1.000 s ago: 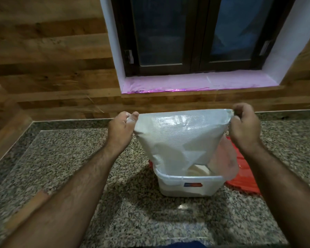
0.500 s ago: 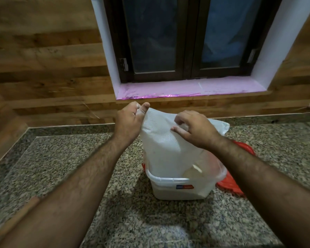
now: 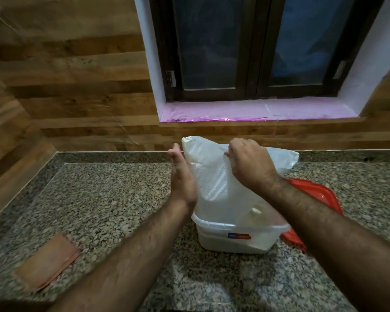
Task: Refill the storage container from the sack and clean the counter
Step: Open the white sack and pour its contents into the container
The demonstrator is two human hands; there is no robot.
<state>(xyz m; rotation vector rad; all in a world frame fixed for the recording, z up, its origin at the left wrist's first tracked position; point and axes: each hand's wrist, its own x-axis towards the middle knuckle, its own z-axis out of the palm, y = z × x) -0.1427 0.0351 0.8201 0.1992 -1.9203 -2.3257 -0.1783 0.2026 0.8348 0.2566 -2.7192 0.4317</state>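
A white woven sack [image 3: 212,176] is held upside down over a translucent white storage container [image 3: 234,237] in the middle of the granite counter [image 3: 110,199], its mouth down inside the container. My right hand [image 3: 250,165] pinches the sack's upturned bottom edge near the middle. My left hand [image 3: 181,176] lies flat against the sack's left side, fingers straight and not gripping. The container's contents are mostly hidden by the sack.
A red lid [image 3: 313,197] lies on the counter behind and to the right of the container. A folded brownish cloth [image 3: 47,264] rests near the counter's front left. Behind are a wood-panelled wall and a window with a pink-lined sill [image 3: 257,111].
My left hand has let go of the sack's top corner and now presses flat on its left side. My right hand moved from the right corner to the middle of the top edge.
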